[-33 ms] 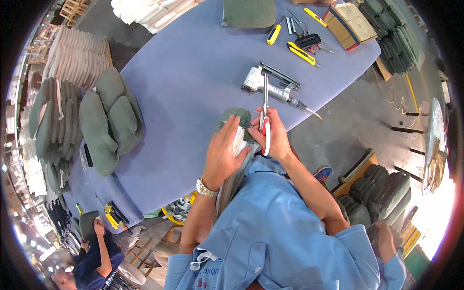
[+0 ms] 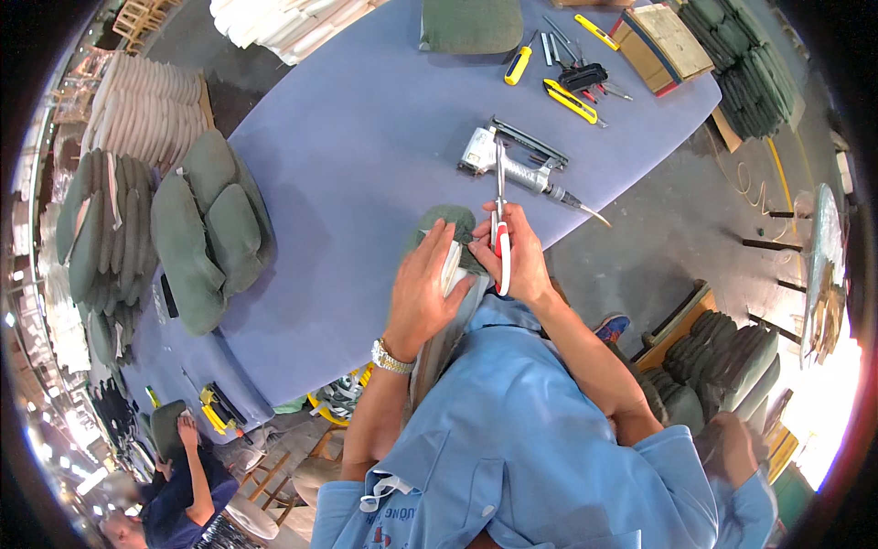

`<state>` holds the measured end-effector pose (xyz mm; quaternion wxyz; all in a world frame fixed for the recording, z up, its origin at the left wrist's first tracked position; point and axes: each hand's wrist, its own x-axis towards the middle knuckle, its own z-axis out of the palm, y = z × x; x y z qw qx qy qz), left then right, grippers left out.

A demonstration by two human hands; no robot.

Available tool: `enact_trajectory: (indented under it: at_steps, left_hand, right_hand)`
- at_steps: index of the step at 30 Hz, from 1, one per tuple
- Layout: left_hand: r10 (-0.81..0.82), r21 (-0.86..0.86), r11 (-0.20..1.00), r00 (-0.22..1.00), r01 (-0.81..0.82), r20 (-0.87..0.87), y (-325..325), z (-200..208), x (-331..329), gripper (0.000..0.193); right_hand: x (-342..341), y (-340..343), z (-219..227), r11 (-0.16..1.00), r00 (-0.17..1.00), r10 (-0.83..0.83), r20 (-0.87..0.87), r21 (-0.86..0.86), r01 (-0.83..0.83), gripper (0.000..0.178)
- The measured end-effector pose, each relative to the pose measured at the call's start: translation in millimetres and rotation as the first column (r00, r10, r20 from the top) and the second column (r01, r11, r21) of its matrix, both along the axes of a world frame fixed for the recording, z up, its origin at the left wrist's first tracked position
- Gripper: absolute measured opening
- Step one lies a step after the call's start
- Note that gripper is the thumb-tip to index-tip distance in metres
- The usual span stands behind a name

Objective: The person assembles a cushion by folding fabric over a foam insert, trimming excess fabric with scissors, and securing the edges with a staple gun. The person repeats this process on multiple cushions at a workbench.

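A green upholstered pad (image 2: 445, 220) with a white underside lies at the table's near edge, partly hidden by my hands. My left hand (image 2: 422, 288) rests on it with fingers stretched out and thumb apart. A metal watch circles that wrist. In my right hand (image 2: 523, 254) are scissors (image 2: 500, 233) with red and white handles, their blades pointing away from me. The fingertips of that hand touch or nearly touch the pad's edge; whether they also pinch the fabric I cannot tell. Just beyond the blades lies a silver air stapler (image 2: 512, 157) with its hose.
Yellow utility knives (image 2: 569, 101), a yellow-handled screwdriver (image 2: 518, 66) and a cardboard box (image 2: 663, 48) sit on the far right of the blue table (image 2: 320, 183). Green cushions (image 2: 215, 229) are at the left. A co-worker (image 2: 187, 489) handles a green pad at lower left.
My hands, the scissors and the pad hold almost the same place. Another person's arm at the lower right has shifted slightly.
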<state>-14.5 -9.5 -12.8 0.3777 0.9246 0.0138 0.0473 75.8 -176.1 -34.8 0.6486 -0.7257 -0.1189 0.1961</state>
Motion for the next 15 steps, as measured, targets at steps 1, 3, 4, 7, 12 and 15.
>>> enact_trajectory:
  at_steps: [1,3,4,7,12,15]
  left_hand:
    - [0.003,0.012,1.000,1.000,-0.004,0.023,4.0,-4.9,2.3,0.066]
    - [0.033,0.031,0.999,0.998,-0.035,0.047,6.5,-6.4,3.9,0.053]
    - [0.062,0.047,0.997,0.997,-0.064,0.050,7.2,-4.4,5.1,0.047]
    - [0.112,0.052,0.992,0.987,-0.119,0.116,7.9,7.7,13.4,0.033]
    - [0.137,0.063,0.987,0.980,-0.148,0.146,4.7,2.9,8.3,0.025]
    - [0.160,0.089,0.980,0.975,-0.176,0.155,1.8,-1.2,9.1,0.023]
  right_hand:
    - [4.0,4.2,-7.3,0.999,1.000,-0.003,0.011,0.032,0.003,0.056]
    - [10.4,5.5,-8.4,0.998,0.998,0.057,0.003,0.041,-0.057,0.053]
    - [12.0,5.6,-7.4,0.995,0.996,0.087,0.000,0.046,-0.087,0.052]
    - [11.0,5.5,13.1,0.972,0.952,0.105,-0.289,0.231,-0.037,0.041]
    - [1.2,-25.9,45.1,0.933,0.780,0.249,-0.574,0.357,-0.035,0.032]
    - [-12.9,-47.2,47.3,0.898,0.705,0.376,-0.602,0.423,-0.117,0.050]
